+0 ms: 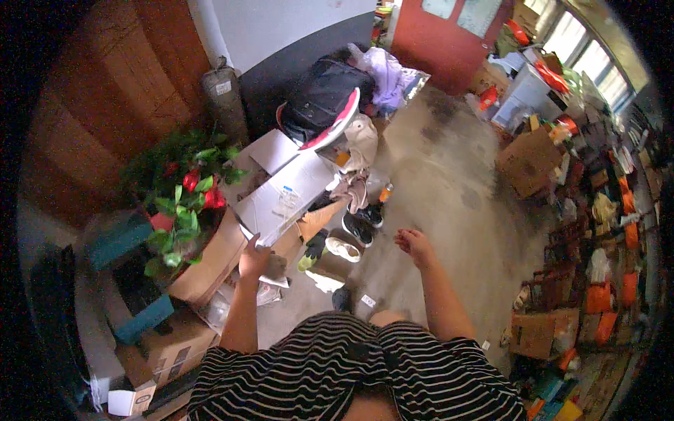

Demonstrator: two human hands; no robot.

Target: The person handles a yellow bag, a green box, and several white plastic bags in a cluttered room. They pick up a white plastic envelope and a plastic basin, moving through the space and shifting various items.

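My left hand (254, 259) is at the near corner of a white cardboard box (287, 197) that bears a label and a bit of blue; its thumb or a finger lies on the box edge, and its grip is partly hidden. My right hand (413, 244) hovers over the floor with curled fingers, and nothing is plainly seen in it. Between the hands, black sneakers (358, 230), a white shoe (343, 249) and another pale shoe (325, 280) lie on the floor. An orange bottle (386, 192) stands past them, near crumpled beige cloth (354, 192).
A potted plant with red flowers (192, 180) stands at the left, beside open cardboard boxes (208, 258). A black bag (329, 89) lies beyond the white box. Shelves with boxes and shoes line the right; a red door (447, 47) is at the back.
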